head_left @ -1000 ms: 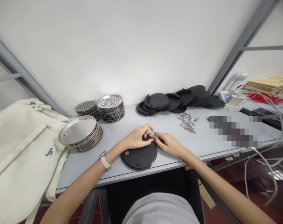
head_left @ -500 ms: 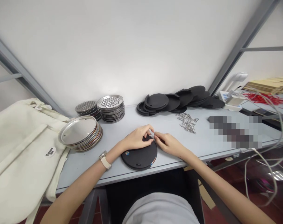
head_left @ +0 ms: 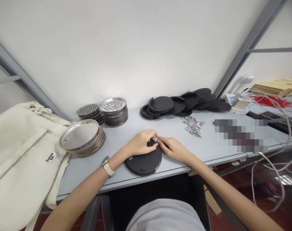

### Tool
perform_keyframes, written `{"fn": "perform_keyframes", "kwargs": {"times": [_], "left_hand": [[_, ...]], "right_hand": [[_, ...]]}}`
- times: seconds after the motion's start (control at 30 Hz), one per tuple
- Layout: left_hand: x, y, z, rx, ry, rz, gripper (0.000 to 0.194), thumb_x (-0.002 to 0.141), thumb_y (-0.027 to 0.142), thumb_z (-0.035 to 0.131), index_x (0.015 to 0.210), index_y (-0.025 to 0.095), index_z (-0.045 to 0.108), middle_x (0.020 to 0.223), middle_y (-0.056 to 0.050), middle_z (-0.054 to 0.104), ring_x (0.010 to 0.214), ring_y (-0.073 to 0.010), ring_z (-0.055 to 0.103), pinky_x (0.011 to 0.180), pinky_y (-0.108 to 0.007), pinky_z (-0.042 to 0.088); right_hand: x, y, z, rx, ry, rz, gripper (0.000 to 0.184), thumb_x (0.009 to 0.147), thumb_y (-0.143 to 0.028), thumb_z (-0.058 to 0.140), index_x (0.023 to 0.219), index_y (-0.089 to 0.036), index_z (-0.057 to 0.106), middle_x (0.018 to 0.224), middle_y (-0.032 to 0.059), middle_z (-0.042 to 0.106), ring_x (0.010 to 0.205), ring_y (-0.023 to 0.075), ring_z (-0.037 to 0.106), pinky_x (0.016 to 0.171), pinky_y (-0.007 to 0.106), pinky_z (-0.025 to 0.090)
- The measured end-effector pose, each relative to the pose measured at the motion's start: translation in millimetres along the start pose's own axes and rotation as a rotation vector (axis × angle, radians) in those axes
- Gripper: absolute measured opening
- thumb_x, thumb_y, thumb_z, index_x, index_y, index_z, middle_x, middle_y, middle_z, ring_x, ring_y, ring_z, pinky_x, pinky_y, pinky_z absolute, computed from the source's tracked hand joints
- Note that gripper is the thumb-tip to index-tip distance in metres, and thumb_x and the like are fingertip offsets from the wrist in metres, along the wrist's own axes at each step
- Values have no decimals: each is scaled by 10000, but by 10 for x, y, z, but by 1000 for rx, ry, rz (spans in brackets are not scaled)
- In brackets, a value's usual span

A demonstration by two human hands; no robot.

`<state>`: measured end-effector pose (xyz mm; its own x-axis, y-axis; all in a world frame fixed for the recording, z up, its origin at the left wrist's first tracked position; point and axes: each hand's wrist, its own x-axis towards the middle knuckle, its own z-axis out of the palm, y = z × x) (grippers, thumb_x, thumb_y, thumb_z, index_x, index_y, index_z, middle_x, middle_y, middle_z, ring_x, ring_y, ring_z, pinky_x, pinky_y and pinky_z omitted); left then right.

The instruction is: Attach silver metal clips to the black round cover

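- Black disc [head_left: 143, 166], one, the landmark: lies flat on the grey table [head_left: 88, 179], near its front edge, before you; small dark slot towards its near rim, a coloured strip at its right edge.
- Silver clip [head_left: 155, 140], one: at the black disc's far right rim, between your two hands; fine detail too small to tell.
- Your left hand [head_left: 143, 143]: over the far part of the black disc; thumb and forefinger curl towards each other with a small gap, at the clip; whether they grip it, you cannot tell from here.
- Your right hand [head_left: 171, 148]: just right of the black disc's far rim; thumb and forefinger pinched together on the clip's end, other fingers folded in.
- Wristwatch [head_left: 108, 165], pale strap: on your left wrist, left of the black disc.
- Loose silver clips [head_left: 193, 126], a heap: beyond the black disc, to its right.
- Further black discs [head_left: 178, 105], overlapping: behind the black disc, along the wall.
- Plain metal discs [head_left: 80, 136], stacked: left of and beyond the black disc.
- Textured metal discs [head_left: 113, 110], two stacks: farther back, left of the black disc.
- Cream bag [head_left: 20, 154]: far left of the black disc.
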<state>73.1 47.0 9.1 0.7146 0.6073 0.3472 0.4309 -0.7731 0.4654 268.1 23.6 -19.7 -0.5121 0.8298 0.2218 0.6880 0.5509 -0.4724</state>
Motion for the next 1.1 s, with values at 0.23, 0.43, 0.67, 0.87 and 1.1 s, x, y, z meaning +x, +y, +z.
{"fn": "perform_keyframes", "kwargs": {"times": [0.23,0.43,0.67,0.87,1.1], "left_hand": [[5,-15,0,-49,-10,-17,163,794,204,557,943,200,491,850,0,575,735,-128,529,691,-253,436],[3,-38,7,-76,-8,-11,165,792,212,558,946,199,502,848,-1,582,754,-129,539,705,-254,440],[0,-58,13,-75,-9,-14,172,794,232,565,953,200,507,842,1,585,750,-128,543,698,-253,442],[1,-55,12,-80,-8,-12,179,792,223,569,956,197,503,840,2,585,761,-129,547,710,-253,444],[8,-19,4,-78,-10,7,164,794,189,543,953,192,502,835,5,568,708,-113,518,682,-241,433]], "right_hand": [[-14,6,20,56,19,29,293,957,-287,300,927,-174,568,709,38,626,574,146,549,596,237,373],[-14,34,46,71,45,35,249,952,-295,306,827,-194,497,631,-3,543,532,128,490,563,225,341],[-9,30,43,80,52,49,223,946,-286,311,812,-201,466,609,-17,502,516,122,459,553,226,318],[-9,23,31,107,85,52,225,945,-282,311,768,-208,428,580,-39,437,495,114,416,541,225,302],[-12,32,29,88,79,28,233,945,-271,310,807,-200,484,583,-28,478,495,122,435,544,229,317]]}}
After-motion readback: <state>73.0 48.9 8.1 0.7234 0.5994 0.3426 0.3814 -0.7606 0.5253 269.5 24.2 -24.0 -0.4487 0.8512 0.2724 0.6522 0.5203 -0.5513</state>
